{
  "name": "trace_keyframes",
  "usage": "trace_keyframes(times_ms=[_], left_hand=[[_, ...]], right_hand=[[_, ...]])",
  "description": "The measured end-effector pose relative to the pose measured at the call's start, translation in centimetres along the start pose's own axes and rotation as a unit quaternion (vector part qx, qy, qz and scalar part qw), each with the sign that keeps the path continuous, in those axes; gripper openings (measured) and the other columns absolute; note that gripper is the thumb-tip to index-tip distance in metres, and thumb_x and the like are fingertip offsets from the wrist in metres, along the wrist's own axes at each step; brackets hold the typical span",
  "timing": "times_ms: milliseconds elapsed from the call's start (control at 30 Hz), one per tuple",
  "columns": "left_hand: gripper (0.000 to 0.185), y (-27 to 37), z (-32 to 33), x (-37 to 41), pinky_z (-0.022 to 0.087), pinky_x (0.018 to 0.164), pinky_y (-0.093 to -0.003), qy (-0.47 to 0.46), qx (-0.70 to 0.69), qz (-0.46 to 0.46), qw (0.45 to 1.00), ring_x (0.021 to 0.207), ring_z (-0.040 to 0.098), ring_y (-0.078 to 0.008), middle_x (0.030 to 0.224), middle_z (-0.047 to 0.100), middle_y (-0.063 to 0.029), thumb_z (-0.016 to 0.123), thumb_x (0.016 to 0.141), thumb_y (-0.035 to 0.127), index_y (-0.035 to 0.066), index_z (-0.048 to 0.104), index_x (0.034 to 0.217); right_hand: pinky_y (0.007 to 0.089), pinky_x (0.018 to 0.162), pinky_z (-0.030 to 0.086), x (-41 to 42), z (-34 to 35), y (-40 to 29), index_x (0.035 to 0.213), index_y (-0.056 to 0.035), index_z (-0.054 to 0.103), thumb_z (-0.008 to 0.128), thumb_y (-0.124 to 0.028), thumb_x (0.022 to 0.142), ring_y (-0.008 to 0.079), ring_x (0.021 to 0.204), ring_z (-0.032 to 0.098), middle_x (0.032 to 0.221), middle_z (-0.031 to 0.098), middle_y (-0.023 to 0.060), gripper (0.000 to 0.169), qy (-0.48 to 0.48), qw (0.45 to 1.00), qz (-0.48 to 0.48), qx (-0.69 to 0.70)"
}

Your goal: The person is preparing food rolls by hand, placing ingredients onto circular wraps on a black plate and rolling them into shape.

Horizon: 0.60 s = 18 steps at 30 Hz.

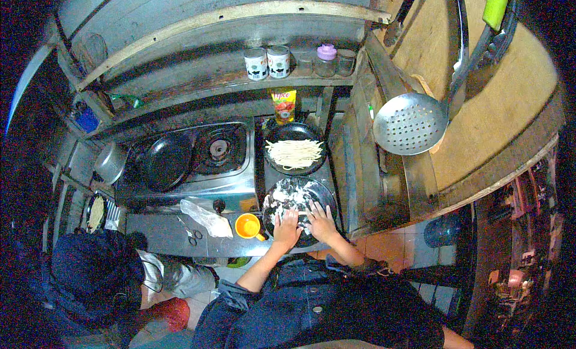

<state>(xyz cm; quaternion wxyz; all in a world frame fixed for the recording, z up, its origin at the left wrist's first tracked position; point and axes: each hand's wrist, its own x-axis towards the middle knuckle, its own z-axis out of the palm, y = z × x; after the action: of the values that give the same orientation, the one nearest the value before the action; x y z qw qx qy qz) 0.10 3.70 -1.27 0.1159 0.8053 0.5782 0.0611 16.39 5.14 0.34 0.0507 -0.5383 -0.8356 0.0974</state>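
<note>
My left hand and my right hand lie flat, side by side, on a round black tray dusted with white flour. Their fingers are spread and point away from me. Between the fingertips shows a thin pale strip of dough; how much lies under the hands is hidden. Just beyond the tray, a black pan bears a pile of pale dough strips. Left of my left hand stands an orange cup.
A plastic bag and scissors lie left of the cup. Behind them is a gas stove with a black pan. A perforated skimmer hangs at right. Another person is at lower left, near more strips.
</note>
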Motion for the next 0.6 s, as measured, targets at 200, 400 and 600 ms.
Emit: trace_keyframes(times_ms=[200, 400, 600], left_hand=[[0.066, -0.5, 0.7, -1.0, 0.015, 0.106, -0.0537, -0.006, 0.025, 0.022, 0.999, 0.133, 0.021, -0.0251, 0.143, 0.025, -0.0115, 0.047, 0.086, 0.04, 0.005, 0.025, 0.138], [0.067, -0.7, 1.4, 1.8, 0.017, 0.105, -0.0527, 0.032, 0.044, 0.001, 0.999, 0.133, 0.022, -0.0236, 0.144, 0.025, -0.0091, 0.049, 0.085, 0.041, 0.006, 0.026, 0.138], [0.067, -0.9, 0.7, 0.5, 0.015, 0.105, -0.0535, 0.004, 0.027, 0.005, 1.0, 0.134, 0.019, -0.025, 0.145, 0.023, -0.0117, 0.051, 0.084, 0.039, 0.004, 0.027, 0.137]], right_hand=[[0.0557, 0.104, 0.017, -0.8, -0.5, 0.0, 0.129, -0.0076, 0.041, 0.056, -0.029, 0.08, 0.0299, 0.132, 0.022, 0.142, 0.027, 0.015, 0.056, -0.003, 1.0, -0.024, -0.013], [0.0549, 0.104, 0.017, 1.5, 1.1, 0.6, 0.132, -0.0093, 0.039, 0.053, -0.037, 0.082, 0.0297, 0.133, 0.02, 0.143, 0.025, 0.015, 0.059, 0.018, 0.999, -0.016, -0.039], [0.0552, 0.104, 0.016, 0.9, 0.7, 0.5, 0.134, -0.0108, 0.036, 0.052, -0.039, 0.082, 0.0316, 0.133, 0.02, 0.144, 0.02, 0.0161, 0.061, 0.003, 1.0, -0.01, -0.02]])
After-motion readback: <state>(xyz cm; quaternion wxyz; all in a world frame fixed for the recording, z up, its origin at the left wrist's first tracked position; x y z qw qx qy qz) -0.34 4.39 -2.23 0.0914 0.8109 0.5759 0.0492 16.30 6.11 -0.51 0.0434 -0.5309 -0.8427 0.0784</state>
